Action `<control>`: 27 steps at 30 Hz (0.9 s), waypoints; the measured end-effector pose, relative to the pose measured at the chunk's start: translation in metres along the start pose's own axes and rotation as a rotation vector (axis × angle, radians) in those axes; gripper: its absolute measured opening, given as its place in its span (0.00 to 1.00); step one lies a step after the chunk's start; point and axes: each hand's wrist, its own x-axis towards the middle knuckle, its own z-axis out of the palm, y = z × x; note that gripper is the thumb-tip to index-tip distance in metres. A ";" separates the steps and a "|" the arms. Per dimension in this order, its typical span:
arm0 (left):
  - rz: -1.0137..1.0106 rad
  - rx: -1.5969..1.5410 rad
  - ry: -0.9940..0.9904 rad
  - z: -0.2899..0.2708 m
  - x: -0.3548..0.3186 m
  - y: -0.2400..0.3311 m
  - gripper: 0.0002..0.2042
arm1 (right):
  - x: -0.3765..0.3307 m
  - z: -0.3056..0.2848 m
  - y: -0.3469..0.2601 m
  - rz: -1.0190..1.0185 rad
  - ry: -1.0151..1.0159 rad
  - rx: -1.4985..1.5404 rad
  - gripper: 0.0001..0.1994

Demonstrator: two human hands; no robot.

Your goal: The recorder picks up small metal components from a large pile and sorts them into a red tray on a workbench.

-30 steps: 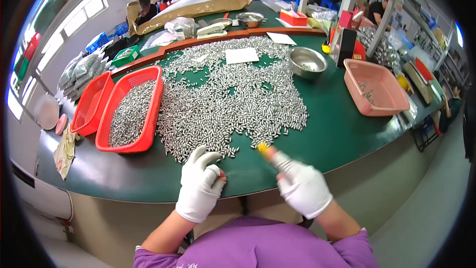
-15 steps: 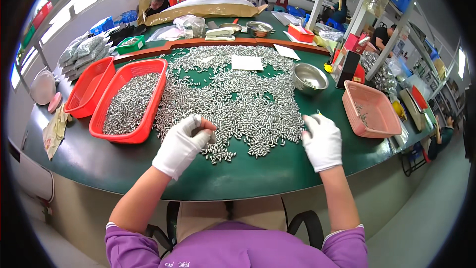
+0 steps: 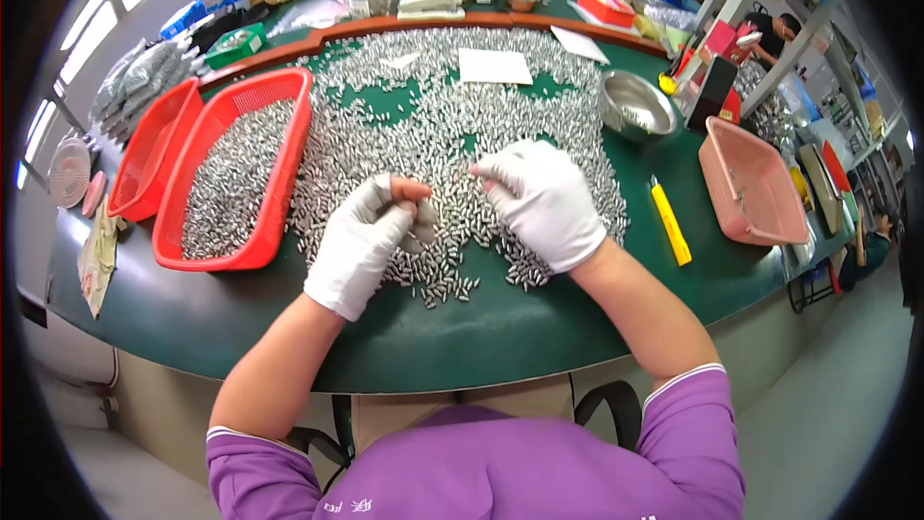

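Note:
Many small silvery metal pieces with rounded ends lie in a loose layer on the green table. Over the near left part of them is my left hand, in a white glove with a bare fingertip showing, its fingers curled toward the thumb. My right hand, gloved too, reaches across the middle of the pieces with thumb and forefinger drawn close together. Whatever either hand holds is too small to make out. To the right of my right forearm lies a yellow utility knife on the table.
At left, a red basket holds many metal pieces, beside another red basket. At right stand a metal bowl and a pink basket. White cards lie on the pieces. A brown wooden rail runs behind.
My right hand has moved left, from the table's right side to over the pieces, leaving the yellow knife uncovered. My left hand stays nearly in place. The whole view has shifted a little.

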 end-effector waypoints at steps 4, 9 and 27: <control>-0.113 -0.143 -0.025 -0.003 0.002 0.000 0.08 | 0.000 -0.003 0.008 0.072 -0.034 0.048 0.05; -0.150 -0.317 -0.047 -0.004 0.000 -0.006 0.05 | -0.007 -0.001 0.003 0.053 -0.228 0.048 0.03; -0.325 -0.479 -0.197 -0.006 -0.004 -0.011 0.07 | -0.017 0.005 -0.010 0.054 -0.463 -0.010 0.05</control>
